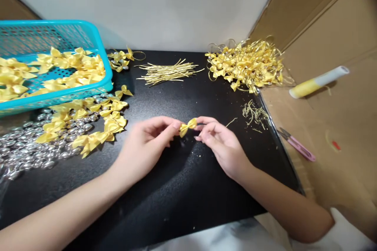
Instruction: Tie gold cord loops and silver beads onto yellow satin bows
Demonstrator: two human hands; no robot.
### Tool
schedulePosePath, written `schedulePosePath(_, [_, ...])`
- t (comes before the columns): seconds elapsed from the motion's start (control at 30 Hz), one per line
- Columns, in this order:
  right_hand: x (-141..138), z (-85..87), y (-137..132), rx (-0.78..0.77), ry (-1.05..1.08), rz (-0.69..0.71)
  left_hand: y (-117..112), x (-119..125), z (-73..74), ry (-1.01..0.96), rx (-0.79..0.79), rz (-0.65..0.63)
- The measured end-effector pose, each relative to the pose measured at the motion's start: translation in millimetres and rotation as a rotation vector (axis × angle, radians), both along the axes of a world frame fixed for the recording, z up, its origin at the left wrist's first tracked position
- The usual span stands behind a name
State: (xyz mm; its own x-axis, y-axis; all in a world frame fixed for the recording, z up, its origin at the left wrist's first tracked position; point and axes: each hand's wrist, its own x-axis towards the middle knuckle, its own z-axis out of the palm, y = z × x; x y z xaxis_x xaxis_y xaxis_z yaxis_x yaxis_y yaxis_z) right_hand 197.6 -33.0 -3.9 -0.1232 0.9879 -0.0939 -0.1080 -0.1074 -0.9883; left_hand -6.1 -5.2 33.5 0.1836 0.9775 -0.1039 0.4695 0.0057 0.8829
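Observation:
A small yellow ribbon bow (187,126) is held up over the middle of the black table. My left hand (150,137) pinches its left end between thumb and forefinger. On the other side, my right hand (219,143) has its fingers curled, with the fingertips at or just behind the bow's right end. Whether those fingers grip the bow or something thin, I cannot make out. Loose yellow bows (110,122) lie to the left of my left hand, partly on top of many silver beads (48,145).
A turquoise basket (107,66) of yellow bows stands at the left. Gold cord pieces (167,72) lie at the back, beside a heap of finished-looking bows with loops (247,64). Cord scraps (255,115), pink thread snips (299,146) and a yellow-white tube (319,81) are on the right.

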Motion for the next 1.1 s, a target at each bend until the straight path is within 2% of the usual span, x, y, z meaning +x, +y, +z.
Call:
schedulePosePath(0.1, [-10, -4.3, -6, -0.059, 0.071, 0.005, -10, 25, -11.2, -0.365, -0.298, 0.103])
schedulePosePath(0.17, [-13, -5.6, -7, -0.040, 0.086, -0.051, -13, 33, -20.8, -0.488, -0.383, 0.108])
schedulePosePath(0.27, [-13, -5.4, -6, 0.033, 0.064, -0.127, -17, 35, -30.7, -0.506, -0.382, 0.043])
schedulePosePath(0.4, [-11, -4.1, -6, 0.089, -0.025, -0.099, -21, 31, -32.9, -0.509, -0.297, -0.042])
schedulePosePath(0.57, [-8, -2.4, -8, 0.170, -0.097, -0.038, -18, 30, -31.6, -0.523, -0.309, -0.049])
schedulePosePath(0.7, [-6, -1.7, -7, 0.176, -0.075, -0.063, -18, 31, -36.0, -0.569, -0.302, -0.038])
schedulePosePath(0.8, [-3, -3.9, -6, 0.387, -0.227, -0.090, -21, 30, -40.2, -0.603, -0.281, 0.008])
schedulePosePath(0.87, [-1, -6.4, -5, 0.642, -0.375, -0.069, -22, 29, -42.3, -0.661, -0.321, 0.022])
schedulePosePath(0.97, [4, -11.0, -3, 1.048, -0.508, 0.008, -22, 25, -44.1, -0.780, -0.416, -0.032])
schedulePosePath(1.03, [8, -13.3, -1, 1.179, -0.554, 0.055, -20, 23, -44.7, -0.841, -0.447, -0.071])
schedulePosePath(1.1, [11, -14.2, 1, 1.210, -0.609, 0.091, -19, 22, -45.1, -0.888, -0.455, -0.074])
